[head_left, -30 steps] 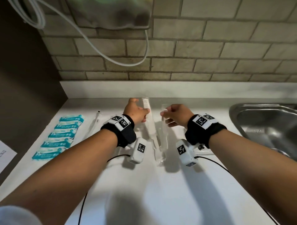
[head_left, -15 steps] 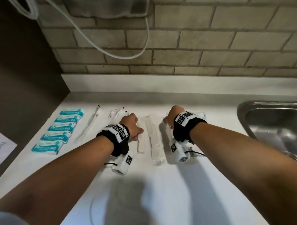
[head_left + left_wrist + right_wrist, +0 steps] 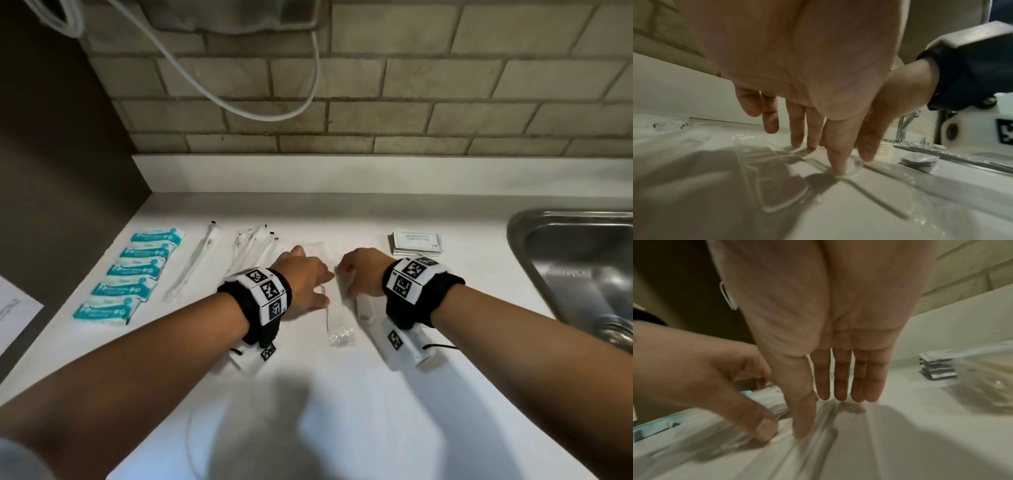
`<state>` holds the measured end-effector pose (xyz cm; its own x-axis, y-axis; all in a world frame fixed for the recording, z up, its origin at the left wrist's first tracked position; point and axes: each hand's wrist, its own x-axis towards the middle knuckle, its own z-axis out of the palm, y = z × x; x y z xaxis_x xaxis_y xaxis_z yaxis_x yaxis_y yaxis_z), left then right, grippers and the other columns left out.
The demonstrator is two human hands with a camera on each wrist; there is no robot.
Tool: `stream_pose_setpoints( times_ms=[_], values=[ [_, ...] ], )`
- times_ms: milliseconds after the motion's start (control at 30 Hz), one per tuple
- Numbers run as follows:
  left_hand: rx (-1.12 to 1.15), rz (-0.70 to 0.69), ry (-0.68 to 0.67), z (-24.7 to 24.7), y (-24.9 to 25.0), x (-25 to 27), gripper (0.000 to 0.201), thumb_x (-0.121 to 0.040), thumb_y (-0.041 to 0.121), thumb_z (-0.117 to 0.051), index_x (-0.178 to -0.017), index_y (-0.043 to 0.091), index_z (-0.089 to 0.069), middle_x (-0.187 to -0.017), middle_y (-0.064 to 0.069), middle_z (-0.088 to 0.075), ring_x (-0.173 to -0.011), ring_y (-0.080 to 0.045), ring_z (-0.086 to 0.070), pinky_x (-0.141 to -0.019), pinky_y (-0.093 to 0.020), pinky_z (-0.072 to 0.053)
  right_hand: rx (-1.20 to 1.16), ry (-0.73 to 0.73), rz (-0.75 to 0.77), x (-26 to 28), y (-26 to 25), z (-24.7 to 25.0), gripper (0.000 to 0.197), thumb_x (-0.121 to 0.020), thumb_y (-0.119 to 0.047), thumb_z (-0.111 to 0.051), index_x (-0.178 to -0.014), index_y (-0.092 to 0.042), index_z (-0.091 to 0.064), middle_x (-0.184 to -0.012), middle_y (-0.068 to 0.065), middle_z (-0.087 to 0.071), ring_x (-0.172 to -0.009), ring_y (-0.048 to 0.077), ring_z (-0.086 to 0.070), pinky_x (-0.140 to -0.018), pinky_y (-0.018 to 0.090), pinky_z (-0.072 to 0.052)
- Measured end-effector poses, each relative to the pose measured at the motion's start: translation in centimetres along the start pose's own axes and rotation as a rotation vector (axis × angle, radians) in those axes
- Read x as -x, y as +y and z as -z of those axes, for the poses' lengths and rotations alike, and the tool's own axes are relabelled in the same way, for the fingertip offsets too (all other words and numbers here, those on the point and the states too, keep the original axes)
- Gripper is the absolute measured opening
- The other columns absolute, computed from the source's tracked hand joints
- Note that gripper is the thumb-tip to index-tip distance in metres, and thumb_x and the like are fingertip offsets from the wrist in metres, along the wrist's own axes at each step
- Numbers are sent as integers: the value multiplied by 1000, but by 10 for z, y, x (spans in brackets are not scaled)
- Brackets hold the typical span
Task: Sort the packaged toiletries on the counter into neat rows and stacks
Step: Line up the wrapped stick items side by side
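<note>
Thing in hand: clear comb packets lying flat on the white worktop, side by side between the two hands, near its middle.
Left grip: left hand released, straight fingertips pressing a packet down.
Right grip: right hand released, fingers straight, tips on or just over the film; contact cannot be told.
Handling: judged light, thin and slippery; the film crinkles, the comb inside looks stiff.
Where to hold: best slid flat by fingertip pressure, or pinched at the long edges over the stiff comb, not at the loose film end.
Already sorted: teal packets in a row at left; sachets stacked at right.
</note>
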<state>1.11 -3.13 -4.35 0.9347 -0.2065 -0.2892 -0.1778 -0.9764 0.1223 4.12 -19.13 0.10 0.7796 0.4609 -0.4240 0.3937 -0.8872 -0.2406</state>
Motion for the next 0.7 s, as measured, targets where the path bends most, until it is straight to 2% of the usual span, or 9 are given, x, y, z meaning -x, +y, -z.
stream_pose_setpoints(
  times_ms=[67,133,200,267,333,433,500,600,700],
  values=[
    [-34,-5,17,-3,-2,5,62,-73,69,-47,-127,40,-53,-126,11,-59,-108,-23,-38,-99,-42,-38,55,-35,16,7,-5,-10,40,-72,-25,-79,-108,-12,-68,-109,7,-69,-104,25,-64,-88,32,-53],
    [-47,-16,15,-2,-4,11,50,-76,66,-49,-114,35,-60,-114,12,-64,-106,-21,-40,-96,-40,-36,71,-7,17,11,-5,-18,40,-70,-26,-81,-106,-15,-68,-107,6,-67,-104,25,-62,-88,36,-54],
    [-48,-38,4,-2,-7,19,44,-79,61,-52,-107,29,-64,-114,11,-66,-108,-22,-42,-94,-39,-32,103,34,-1,15,-3,-23,38,-73,-31,-78,-108,-20,-66,-112,5,-60,-112,25,-53,-91,40,-52],
    [-62,-46,3,-1,-8,28,46,-81,59,-54,-112,28,-64,-122,10,-64,-112,-23,-42,-95,-39,-28,150,40,-15,18,-2,-24,38,-78,-35,-73,-113,-25,-63,-118,6,-54,-117,27,-44,-94,42,-48],
    [-64,-53,6,0,-10,33,48,-81,57,-56,-119,28,-63,-129,12,-61,-117,-23,-42,-97,-38,-28,181,36,-42,22,-2,-24,40,-80,-34,-72,-118,-28,-61,-120,6,-51,-120,28,-41,-95,41,-47],
    [-21,-22,0,-1,-14,34,58,-74,62,-57,-125,33,-60,-132,13,-58,-120,-21,-40,-101,-37,-29,212,26,-87,25,-5,-24,43,-78,-31,-73,-119,-25,-63,-123,7,-48,-122,30,-38,-96,42,-46],
    [1,-25,37,0,-11,31,58,-69,66,-56,-116,32,-64,-123,11,-61,-114,-21,-40,-99,-38,-33,175,24,-113,27,-7,-24,44,-76,-31,-75,-118,-24,-65,-127,6,-46,-126,29,-35,-99,45,-45],
    [19,-115,89,3,7,29,56,-72,66,-57,-116,31,-63,-120,14,-61,-110,-20,-40,-97,-38,-31,144,41,-72,25,-7,-27,47,-79,-32,-73,-124,-23,-62,-137,4,-45,-131,29,-34,-104,46,-42],
    [-66,-144,74,-3,22,29,50,-71,70,-53,-93,27,-63,-95,12,-62,-97,-21,-41,-89,-39,-35,160,20,-22,26,-8,-29,49,-79,-30,-70,-126,-23,-59,-131,3,-54,-125,29,-43,-101,43,-44]
  ],
)
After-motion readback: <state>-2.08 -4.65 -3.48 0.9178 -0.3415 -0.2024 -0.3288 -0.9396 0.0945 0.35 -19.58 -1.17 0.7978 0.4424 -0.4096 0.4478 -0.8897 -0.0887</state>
